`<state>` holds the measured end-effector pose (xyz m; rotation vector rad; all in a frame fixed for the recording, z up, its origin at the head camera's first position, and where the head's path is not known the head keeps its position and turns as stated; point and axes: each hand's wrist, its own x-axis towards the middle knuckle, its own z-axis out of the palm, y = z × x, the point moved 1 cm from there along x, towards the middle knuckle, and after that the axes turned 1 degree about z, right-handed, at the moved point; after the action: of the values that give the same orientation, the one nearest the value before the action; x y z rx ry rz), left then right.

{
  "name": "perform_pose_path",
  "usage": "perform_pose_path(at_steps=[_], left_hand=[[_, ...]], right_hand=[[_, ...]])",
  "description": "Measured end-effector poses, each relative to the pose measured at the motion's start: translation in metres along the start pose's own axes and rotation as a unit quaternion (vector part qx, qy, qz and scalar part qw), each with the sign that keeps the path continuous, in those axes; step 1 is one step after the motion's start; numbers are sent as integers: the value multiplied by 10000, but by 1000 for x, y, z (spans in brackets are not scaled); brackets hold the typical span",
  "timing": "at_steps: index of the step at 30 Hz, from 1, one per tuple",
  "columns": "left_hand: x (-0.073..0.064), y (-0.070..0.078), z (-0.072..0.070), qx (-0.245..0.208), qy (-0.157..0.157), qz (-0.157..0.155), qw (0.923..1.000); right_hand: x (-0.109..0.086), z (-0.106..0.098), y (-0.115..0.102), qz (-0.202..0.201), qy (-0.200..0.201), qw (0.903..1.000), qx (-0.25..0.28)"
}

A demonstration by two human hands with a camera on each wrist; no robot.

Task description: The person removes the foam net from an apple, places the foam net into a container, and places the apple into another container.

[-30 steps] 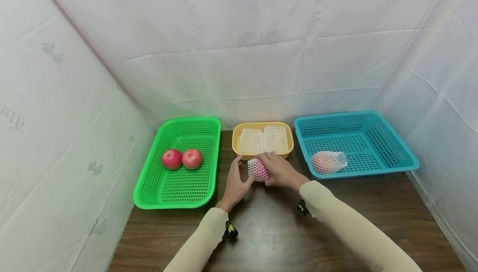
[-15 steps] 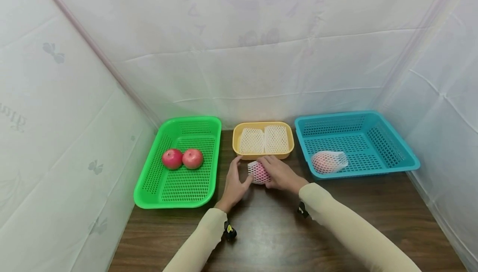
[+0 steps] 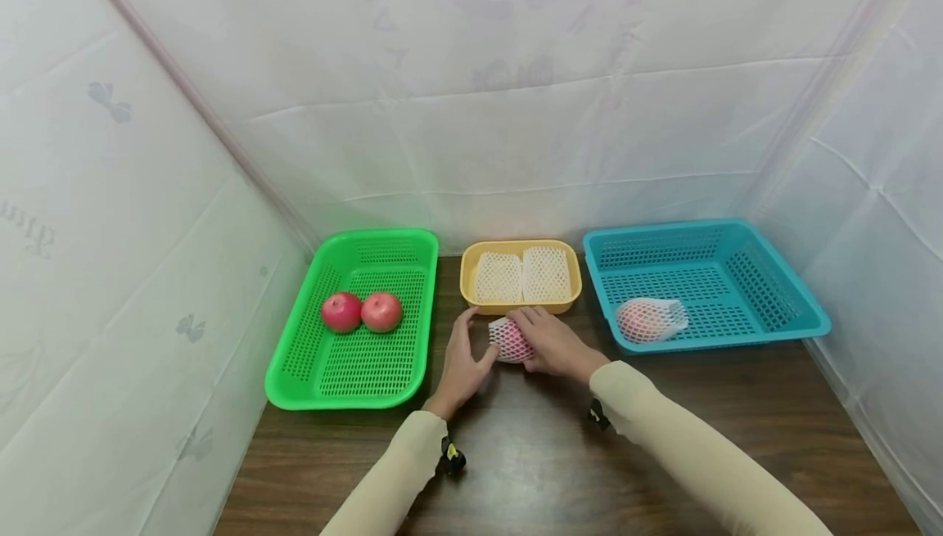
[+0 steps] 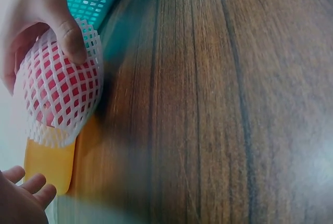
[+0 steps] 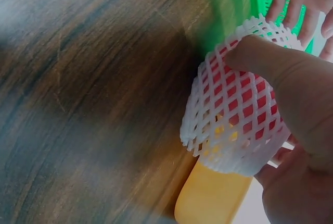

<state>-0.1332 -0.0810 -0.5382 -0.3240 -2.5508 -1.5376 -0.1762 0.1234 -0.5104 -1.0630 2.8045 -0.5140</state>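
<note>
A red apple [image 3: 516,341] in a white foam net sleeve [image 5: 244,104] is in front of the small yellow tray. My right hand [image 3: 556,344] grips it from the right, with the thumb pressed over the net in the right wrist view. Part of the sleeve extends loosely past the apple. My left hand [image 3: 460,364] is at the apple's left with fingers spread and relaxed; in the left wrist view those fingers [image 4: 35,183] stand apart from the net. Two bare apples [image 3: 381,312] sit in the green basket [image 3: 346,402]. Another netted apple [image 3: 639,321] lies in the blue basket [image 3: 725,345].
Behind the hands stands the yellow tray [image 3: 521,307], holding two flat foam nets [image 3: 546,274]. The green basket is to the left and the blue one to the right on the brown wooden table [image 3: 530,470]. White sheeting [image 3: 501,151] encloses the back and sides.
My right hand has drawn the netted apple slightly back from the yellow tray during the first half second. Since then both hands have stayed nearly still.
</note>
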Motion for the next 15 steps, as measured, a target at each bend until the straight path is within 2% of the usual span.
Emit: perform_pose_path(at_steps=[7,15], left_hand=[[-1,0,-3,24,23,59,10000],[-2,0,-1,7,-8,69,10000]], right_hand=[[-2,1,0,-181,109,9996,-179],[-5,4,1,-264,267,9992,-145]])
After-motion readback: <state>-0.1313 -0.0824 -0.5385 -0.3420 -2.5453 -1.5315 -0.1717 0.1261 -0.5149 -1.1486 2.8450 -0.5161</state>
